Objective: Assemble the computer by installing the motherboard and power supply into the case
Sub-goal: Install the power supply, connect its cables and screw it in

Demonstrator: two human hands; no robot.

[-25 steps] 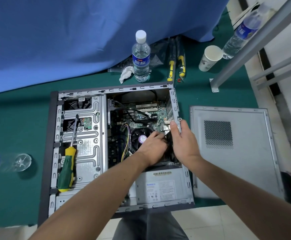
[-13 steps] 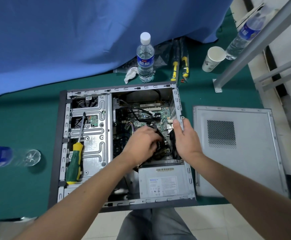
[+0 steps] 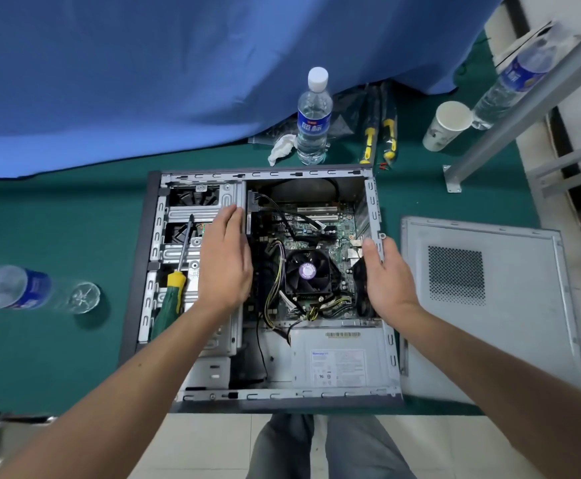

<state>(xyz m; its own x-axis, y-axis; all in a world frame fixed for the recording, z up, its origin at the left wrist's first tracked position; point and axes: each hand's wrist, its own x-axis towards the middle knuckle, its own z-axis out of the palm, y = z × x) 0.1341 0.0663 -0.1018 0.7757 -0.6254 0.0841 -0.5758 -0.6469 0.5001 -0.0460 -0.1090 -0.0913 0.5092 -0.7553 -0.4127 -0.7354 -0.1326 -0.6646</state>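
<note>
- The open computer case point(image 3: 137, 271) lies on its side on the green table point(image 3: 57, 357); every place below is given relative to it.
- Inside the case, at its middle, sits the motherboard point(image 3: 337, 226), with a black CPU fan point(image 3: 308, 271) on top and yellow and black cables point(image 3: 275, 271) along the fan's left edge.
- The grey power supply point(image 3: 337, 361) fills the case's near right corner, label side up (a barcode sticker sits on its far edge).
- The left hand point(image 3: 225, 261) lies flat over the case's drive cage point(image 3: 178, 216), fingers straight and together, holding nothing.
- The right hand point(image 3: 387, 281) rests at the case's right rim, fingers relaxed and nearly straight, thumb against the metal edge; it grips nothing.
- A screwdriver point(image 3: 175, 288) with a green and yellow handle lies on the drive cage, just left of the left hand, its shaft pointing to the case's far side.
- The detached side panel point(image 3: 489, 305) lies flat right of the case, touching or nearly touching its rim.
- Beyond the case's far edge stand 1 upright water bottle point(image 3: 313, 119), a crumpled tissue point(image 3: 282, 148), 2 more yellow-and-black tools point(image 3: 379, 133) and a paper cup point(image 3: 446, 126).
- A second bottle point(image 3: 514, 77) lies further right of the cup, and a third point(image 3: 23, 288) lies on its side left of the case.
- A blue cloth point(image 3: 178, 70) hangs behind the case's far side.
</note>
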